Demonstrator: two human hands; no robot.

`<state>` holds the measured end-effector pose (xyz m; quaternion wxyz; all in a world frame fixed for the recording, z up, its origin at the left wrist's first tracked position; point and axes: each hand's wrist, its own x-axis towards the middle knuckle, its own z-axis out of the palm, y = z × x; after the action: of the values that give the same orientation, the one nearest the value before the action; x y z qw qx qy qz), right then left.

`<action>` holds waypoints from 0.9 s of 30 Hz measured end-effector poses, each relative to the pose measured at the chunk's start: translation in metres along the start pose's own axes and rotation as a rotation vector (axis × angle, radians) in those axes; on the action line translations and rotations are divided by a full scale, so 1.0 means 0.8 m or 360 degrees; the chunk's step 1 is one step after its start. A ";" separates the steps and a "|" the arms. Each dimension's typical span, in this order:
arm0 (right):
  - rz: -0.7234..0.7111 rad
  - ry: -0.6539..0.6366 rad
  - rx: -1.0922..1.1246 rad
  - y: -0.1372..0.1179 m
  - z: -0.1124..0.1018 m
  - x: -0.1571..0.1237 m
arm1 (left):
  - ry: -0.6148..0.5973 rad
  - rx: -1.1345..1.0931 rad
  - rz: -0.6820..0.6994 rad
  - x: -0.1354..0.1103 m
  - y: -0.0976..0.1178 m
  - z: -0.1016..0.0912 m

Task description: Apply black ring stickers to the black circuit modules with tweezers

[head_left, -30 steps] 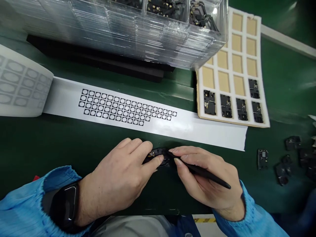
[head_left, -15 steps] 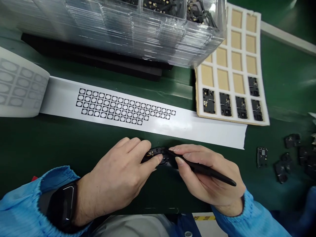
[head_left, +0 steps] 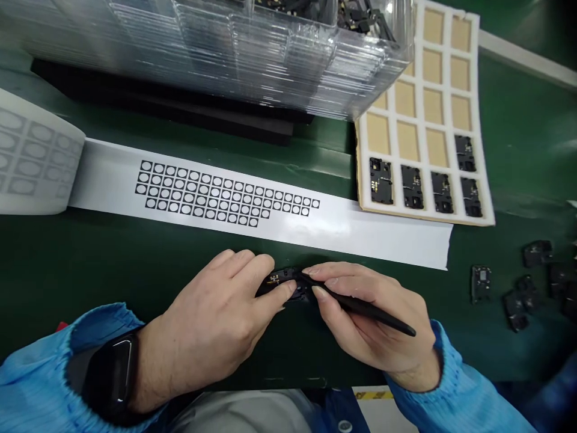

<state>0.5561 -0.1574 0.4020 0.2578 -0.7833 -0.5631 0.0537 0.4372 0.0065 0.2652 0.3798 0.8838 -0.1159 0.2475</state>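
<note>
My left hand (head_left: 225,319) is closed on a small black electronic module (head_left: 282,278), its thumb pressing on the top. Gold contacts show on the module, and part of it is hidden under my fingers. In a pinch between thumb and fingers, my right hand (head_left: 378,319) holds black tweezers (head_left: 369,307). Their tip reaches the right end of the module; whether it grips anything there I cannot tell. Beyond both hands lies a white strip of stickers (head_left: 383,234) printed with rows of small black squares with pale ovals.
A white foam tray (head_left: 421,213) with several black modules in its front pockets stands at the right. Clear plastic bins (head_left: 270,66) of black parts rise at the back above a black bar (head_left: 180,111). Loose modules (head_left: 481,284) lie far right; a sticker roll (head_left: 36,156) is left.
The tweezers' rear end has swung slightly left with my right hand, while their tip stays at the module. My left hand keeps its hold. The view has shifted slightly.
</note>
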 end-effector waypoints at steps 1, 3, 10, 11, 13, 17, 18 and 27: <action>0.0001 -0.0002 0.0004 0.000 0.001 0.000 | -0.0002 0.0006 0.0000 0.000 0.000 0.000; 0.0001 -0.0001 0.0005 0.001 0.002 0.001 | -0.0008 0.0013 -0.0006 0.001 0.000 0.001; -0.0017 0.0002 0.0005 -0.001 0.002 0.003 | -0.0014 -0.0003 -0.0005 0.001 -0.001 0.000; -0.0015 0.0000 -0.0002 -0.001 0.002 0.004 | -0.0014 0.0002 -0.0006 0.000 -0.001 0.000; -0.0012 -0.0004 0.0003 -0.001 0.002 0.004 | -0.0010 0.0012 -0.0004 0.000 -0.001 -0.001; -0.0016 0.0008 0.0038 0.000 0.004 0.004 | -0.0022 0.0009 -0.0006 0.001 -0.001 -0.002; -0.0012 0.0006 0.0044 0.000 0.004 0.004 | -0.0029 0.0009 -0.0008 0.001 -0.001 -0.003; 0.0200 0.0157 -0.0077 -0.003 -0.006 0.001 | -0.0043 0.0006 0.0024 -0.004 -0.002 -0.003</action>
<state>0.5565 -0.1577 0.4077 0.2624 -0.8248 -0.5006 0.0176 0.4340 0.0092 0.2637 0.3746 0.8869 -0.1270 0.2387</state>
